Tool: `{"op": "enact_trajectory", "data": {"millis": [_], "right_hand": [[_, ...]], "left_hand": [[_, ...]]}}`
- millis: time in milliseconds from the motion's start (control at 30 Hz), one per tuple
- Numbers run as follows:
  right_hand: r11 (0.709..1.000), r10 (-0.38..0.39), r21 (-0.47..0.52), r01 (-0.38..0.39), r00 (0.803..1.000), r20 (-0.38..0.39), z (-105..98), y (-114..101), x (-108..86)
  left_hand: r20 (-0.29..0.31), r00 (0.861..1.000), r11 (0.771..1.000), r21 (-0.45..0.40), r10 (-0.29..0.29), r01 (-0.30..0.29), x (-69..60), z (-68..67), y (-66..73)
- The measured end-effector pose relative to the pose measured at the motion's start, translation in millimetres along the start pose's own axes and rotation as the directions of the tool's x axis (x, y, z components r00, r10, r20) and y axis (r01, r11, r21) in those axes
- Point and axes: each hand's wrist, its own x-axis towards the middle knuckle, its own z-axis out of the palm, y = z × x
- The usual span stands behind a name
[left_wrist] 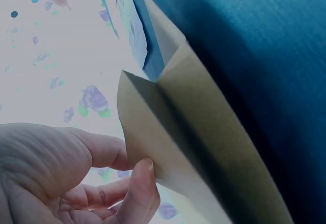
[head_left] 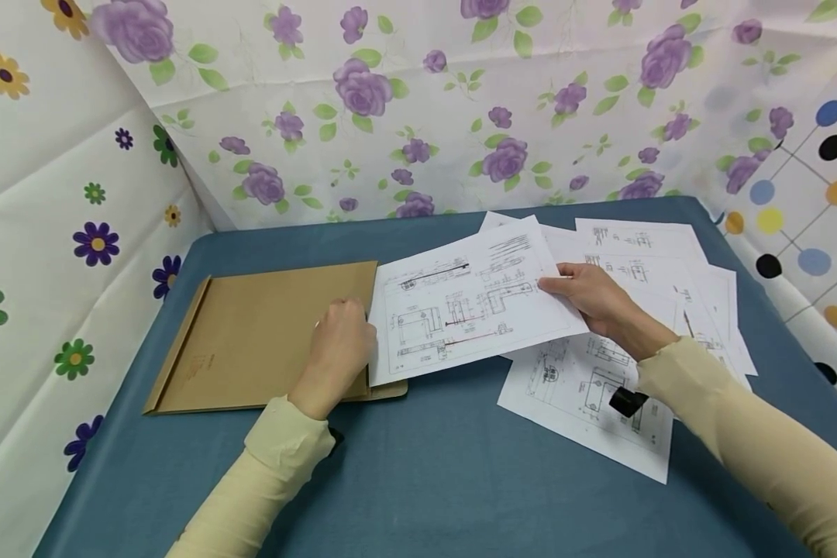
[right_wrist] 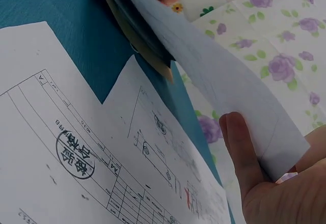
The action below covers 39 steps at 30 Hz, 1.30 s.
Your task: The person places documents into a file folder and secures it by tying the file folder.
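Observation:
A brown kraft paper envelope (head_left: 279,333) lies on the left half of the table. My left hand (head_left: 338,353) pinches the upper layer at its right-hand opening; in the left wrist view thumb and finger (left_wrist: 141,186) lift that layer, and the envelope (left_wrist: 158,132) gapes. My right hand (head_left: 593,298) grips the right edge of a white sheet with technical drawings (head_left: 460,302), held above the table. The sheet's left edge is at the envelope's mouth; whether it reaches inside I cannot tell. From the right wrist view the sheet (right_wrist: 229,86) appears edge-on, bent slightly, under my right hand (right_wrist: 280,193).
Several more printed drawing sheets (head_left: 593,418) lie overlapping on the right of the blue tablecloth (head_left: 432,480), under my right forearm. One sheet bears a round stamp (right_wrist: 75,154). Flower-patterned sheeting (head_left: 418,101) hangs behind the table.

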Motion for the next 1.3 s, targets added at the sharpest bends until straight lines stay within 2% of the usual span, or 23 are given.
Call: {"op": "enact_trajectory", "data": {"millis": [333, 600, 733, 800, 900, 1033, 1133, 1200, 1300], "right_hand": [[0.999, -0.001, 0.053, 0.003, 0.999, -0.033, 13, 2, -5.0], [0.991, 0.011, 0.130, -0.013, 1.000, 0.016, 26, 10, -9.2], [0.978, 0.020, 0.204, -0.035, 0.997, 0.074, 37, 13, -12.9], [0.973, 0.029, 0.224, -0.061, 0.989, 0.143, 42, 15, -14.4], [0.975, 0.035, 0.203, -0.090, 0.964, 0.262, 49, 15, -16.2], [0.995, 0.050, 0.064, -0.082, 0.916, 0.397, 52, 13, -17.3], [0.998, 0.066, -0.029, -0.060, 0.885, 0.460, 53, 9, -16.6], [0.998, 0.056, -0.041, -0.041, 0.876, 0.478, 55, 7, -14.5], [1.000, 0.013, -0.019, -0.005, 0.889, 0.458, 62, 3, -9.8]], "left_hand": [[-0.010, 1.000, 1.000, 0.023, 0.005, -0.005, 0.8, 0.3, 0.8], [-0.011, 1.000, 1.000, 0.012, 0.012, -0.012, 0.8, 1.0, -0.3], [-0.016, 1.000, 1.000, 0.008, 0.016, -0.016, 1.2, 0.9, 0.1], [-0.020, 1.000, 1.000, 0.006, 0.019, -0.019, 1.3, 0.8, 0.2], [-0.027, 0.999, 1.000, -0.004, 0.024, -0.024, 1.1, 0.8, -0.3], [-0.036, 0.999, 0.999, -0.013, 0.035, -0.035, 1.3, 1.2, -0.5], [-0.040, 0.998, 0.999, -0.011, 0.039, -0.040, 1.4, 1.6, -0.7], [-0.042, 0.998, 0.999, -0.005, 0.039, -0.040, 1.2, 1.6, -0.7], [-0.042, 0.999, 0.999, 0.001, 0.034, -0.034, 0.9, 1.2, -0.9]]}}
